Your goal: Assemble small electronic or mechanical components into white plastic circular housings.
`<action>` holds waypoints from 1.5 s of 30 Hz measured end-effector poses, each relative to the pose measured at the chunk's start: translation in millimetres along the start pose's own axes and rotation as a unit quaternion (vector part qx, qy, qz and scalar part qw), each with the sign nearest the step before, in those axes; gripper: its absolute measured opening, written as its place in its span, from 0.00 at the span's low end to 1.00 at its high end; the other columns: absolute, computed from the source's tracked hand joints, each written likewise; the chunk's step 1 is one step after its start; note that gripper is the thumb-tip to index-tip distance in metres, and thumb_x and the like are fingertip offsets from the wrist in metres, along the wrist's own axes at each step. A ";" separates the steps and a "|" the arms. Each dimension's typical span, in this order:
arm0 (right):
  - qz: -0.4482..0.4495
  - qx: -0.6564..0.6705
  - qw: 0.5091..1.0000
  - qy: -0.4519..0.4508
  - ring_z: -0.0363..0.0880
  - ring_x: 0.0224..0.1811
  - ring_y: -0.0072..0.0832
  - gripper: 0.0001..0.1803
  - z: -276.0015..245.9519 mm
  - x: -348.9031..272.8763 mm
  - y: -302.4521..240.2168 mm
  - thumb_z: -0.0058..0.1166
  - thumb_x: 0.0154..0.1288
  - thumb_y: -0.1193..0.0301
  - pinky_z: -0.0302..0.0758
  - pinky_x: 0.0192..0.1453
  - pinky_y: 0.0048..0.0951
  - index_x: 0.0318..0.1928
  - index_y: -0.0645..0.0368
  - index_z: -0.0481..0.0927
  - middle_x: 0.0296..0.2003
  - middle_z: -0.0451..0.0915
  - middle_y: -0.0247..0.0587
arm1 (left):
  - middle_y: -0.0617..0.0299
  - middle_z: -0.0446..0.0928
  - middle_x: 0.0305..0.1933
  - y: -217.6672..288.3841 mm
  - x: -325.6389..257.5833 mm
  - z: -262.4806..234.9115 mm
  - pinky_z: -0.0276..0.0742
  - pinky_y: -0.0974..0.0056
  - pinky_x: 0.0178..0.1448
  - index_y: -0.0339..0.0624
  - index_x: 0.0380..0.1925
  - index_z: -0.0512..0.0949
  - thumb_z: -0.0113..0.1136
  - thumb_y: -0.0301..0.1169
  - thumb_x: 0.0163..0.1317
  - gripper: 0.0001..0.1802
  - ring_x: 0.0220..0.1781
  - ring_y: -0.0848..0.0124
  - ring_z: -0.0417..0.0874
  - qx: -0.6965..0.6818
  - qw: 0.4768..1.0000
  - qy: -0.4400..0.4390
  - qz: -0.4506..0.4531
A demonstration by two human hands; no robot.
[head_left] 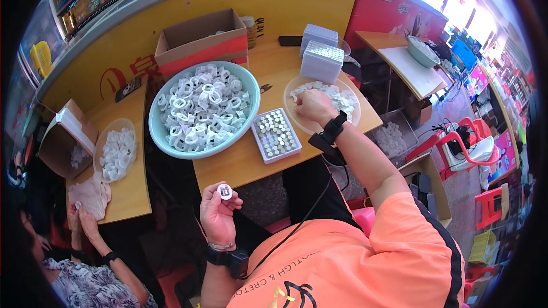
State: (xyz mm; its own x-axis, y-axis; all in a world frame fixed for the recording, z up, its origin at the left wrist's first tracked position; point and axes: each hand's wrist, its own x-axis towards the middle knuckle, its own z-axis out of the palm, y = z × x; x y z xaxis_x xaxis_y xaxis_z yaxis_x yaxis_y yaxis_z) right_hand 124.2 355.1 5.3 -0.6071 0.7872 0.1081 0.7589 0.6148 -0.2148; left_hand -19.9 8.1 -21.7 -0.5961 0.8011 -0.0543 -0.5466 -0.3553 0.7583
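Note:
My left hand (219, 214) is raised in front of the table edge, fingers closed round a small white plastic casing (226, 191) with silvery metal bits inside its opening. My right hand (316, 106) reaches down into a shallow translucent bowl (290, 115) of small white plastic pieces (341, 100). Its fingers are curled, and whatever they pinch is hidden. Between the hands, a white square tray (270, 158) holds rows of round silvery button cells (278, 132). Left of it stands a large pale-green basin (153, 120) heaped with white ring-shaped plastic parts (202, 108).
Behind the basin is an open cardboard box (200, 48). Stacked white trays (321, 63) stand beyond the bowl. At far left, a co-worker's hands (85, 222) work by another table with a bowl of white parts (117, 157). A red plastic chair (456, 142) stands at right.

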 end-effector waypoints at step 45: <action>-0.128 0.559 0.816 -0.074 0.79 0.34 0.20 0.06 11.9 -153.5 -148.2 0.58 0.64 0.76 0.76 0.40 0.23 0.40 0.66 0.79 0.32 0.81 0.37 | 0.50 0.80 0.38 -7.2 -6.3 10.9 0.78 0.64 0.41 0.30 0.51 0.70 0.49 0.35 0.69 0.19 0.35 0.64 0.83 -0.093 0.992 -0.054 -0.072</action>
State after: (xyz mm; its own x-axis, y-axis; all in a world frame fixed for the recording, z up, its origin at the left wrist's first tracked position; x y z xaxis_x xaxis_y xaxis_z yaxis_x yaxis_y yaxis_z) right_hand 102.1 142.5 9.0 -0.7963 0.5751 0.1872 -0.0349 0.2653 -0.9635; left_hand -5.8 10.8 -19.7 -0.4432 0.8931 -0.0767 -0.7264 -0.3078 0.6145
